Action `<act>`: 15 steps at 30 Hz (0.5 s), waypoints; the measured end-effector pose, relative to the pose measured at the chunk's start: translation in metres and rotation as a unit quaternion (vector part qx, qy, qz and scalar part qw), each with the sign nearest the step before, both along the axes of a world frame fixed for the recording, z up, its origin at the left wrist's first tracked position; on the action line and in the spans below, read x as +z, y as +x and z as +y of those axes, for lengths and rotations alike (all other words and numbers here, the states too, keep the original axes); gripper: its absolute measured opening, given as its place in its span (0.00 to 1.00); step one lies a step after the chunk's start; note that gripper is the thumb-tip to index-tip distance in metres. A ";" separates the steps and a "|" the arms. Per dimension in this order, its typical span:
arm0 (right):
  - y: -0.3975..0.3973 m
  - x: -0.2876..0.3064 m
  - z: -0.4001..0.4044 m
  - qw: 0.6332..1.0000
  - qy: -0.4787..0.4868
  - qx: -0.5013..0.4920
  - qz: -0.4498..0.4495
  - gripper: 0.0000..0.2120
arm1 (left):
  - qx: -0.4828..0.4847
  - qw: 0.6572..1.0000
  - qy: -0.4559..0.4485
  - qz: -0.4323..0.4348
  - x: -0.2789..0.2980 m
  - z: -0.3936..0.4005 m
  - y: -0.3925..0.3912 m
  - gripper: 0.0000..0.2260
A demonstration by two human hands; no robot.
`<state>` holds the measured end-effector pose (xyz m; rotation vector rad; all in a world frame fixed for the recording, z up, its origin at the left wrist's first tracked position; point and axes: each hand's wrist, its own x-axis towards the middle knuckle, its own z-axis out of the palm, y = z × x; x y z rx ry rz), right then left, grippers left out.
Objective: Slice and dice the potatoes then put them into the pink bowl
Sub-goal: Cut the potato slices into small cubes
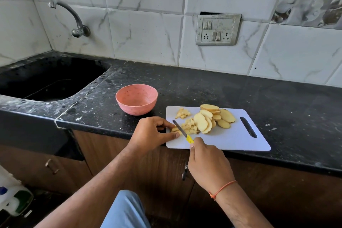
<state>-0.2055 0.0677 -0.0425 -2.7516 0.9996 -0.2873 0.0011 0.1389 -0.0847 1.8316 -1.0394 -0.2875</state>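
Two heaps of diced potato already lie on the board (231, 139): a small one (182, 113) near its far left corner and a larger one (190, 127) just beside the fanned slices (212, 118), which fill the middle of the board and are not yet diced. The step in hand looks like dicing — the left hand (153, 133) pinches a few strips (174, 129) at the board's left edge, fingertips curled onto them, while the right hand (209, 164) grips the yellow handle of the knife (182, 131), whose blade lies across those strips. The pink bowl (137, 101) stands on the table (222, 89) just left of the board, and nothing shows inside it, so by my reckoning the task is perhaps halfway through the cutting and no transfer has begun. The next move likely calls for short downward cuts across the strips, with the left fingertips kept back from the edge — they sit very close to the blade. The handle carries some small dark print, too fine to read, and I see no other writing or brand anywhere.
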 end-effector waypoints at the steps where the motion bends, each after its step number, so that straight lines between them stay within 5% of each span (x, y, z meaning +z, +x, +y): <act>1: 0.001 0.002 0.001 1.000 -0.006 -0.002 0.014 0.08 | -0.001 1.000 0.000 -0.002 0.000 0.000 0.000 0.15; 8: 0.020 0.013 0.008 0.996 0.001 -0.014 0.086 0.05 | -0.005 1.000 -0.003 -0.026 0.001 -0.001 0.001 0.14; 15: 0.032 0.031 0.007 0.991 0.021 0.009 0.135 0.12 | 0.000 0.999 -0.010 -0.038 0.000 -0.001 0.000 0.12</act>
